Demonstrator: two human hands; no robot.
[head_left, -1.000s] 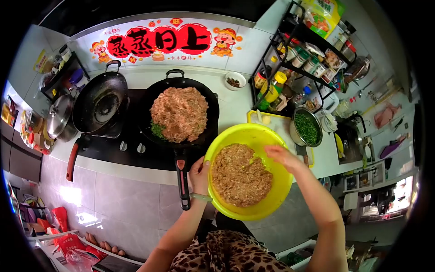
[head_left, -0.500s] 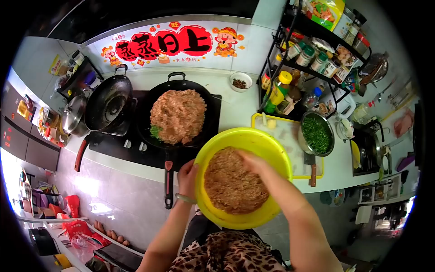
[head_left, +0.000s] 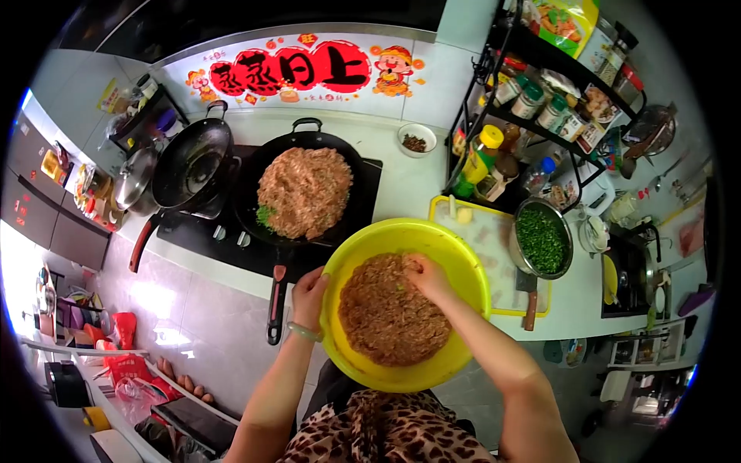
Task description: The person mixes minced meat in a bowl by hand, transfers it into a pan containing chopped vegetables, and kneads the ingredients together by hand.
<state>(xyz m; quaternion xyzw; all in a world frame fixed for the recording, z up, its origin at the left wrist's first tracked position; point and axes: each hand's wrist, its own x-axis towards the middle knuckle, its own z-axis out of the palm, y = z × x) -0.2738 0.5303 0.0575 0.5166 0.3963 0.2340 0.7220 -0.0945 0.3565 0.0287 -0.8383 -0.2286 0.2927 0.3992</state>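
A yellow plastic basin (head_left: 471, 285) holds a flattened mass of brownish minced meat (head_left: 390, 324). At the basin's left rim, my left hand (head_left: 310, 295) grips the edge with its fingers closed; a pale bangle circles that wrist. My right hand (head_left: 426, 276) is inside the basin, at the upper right part of the meat. Its fingers are curled into the mince, and their tips are partly hidden. Beyond the basin, a black wok (head_left: 346, 166) on the stove contains a mound of paler minced meat (head_left: 305, 193) with a little chopped green at its left side.
Left of it is a second dark wok (head_left: 193, 170). On the right, a cutting board (head_left: 482, 231) carries a metal bowl of chopped greens (head_left: 540, 239) and a cleaver (head_left: 531, 297). A small white bowl (head_left: 417, 140) and a spice rack (head_left: 494, 108) stand behind.
My right hand has drawn back slightly toward me, its fingers now curled in the mince. The basin sits slightly further left in view; my left hand still holds its rim.
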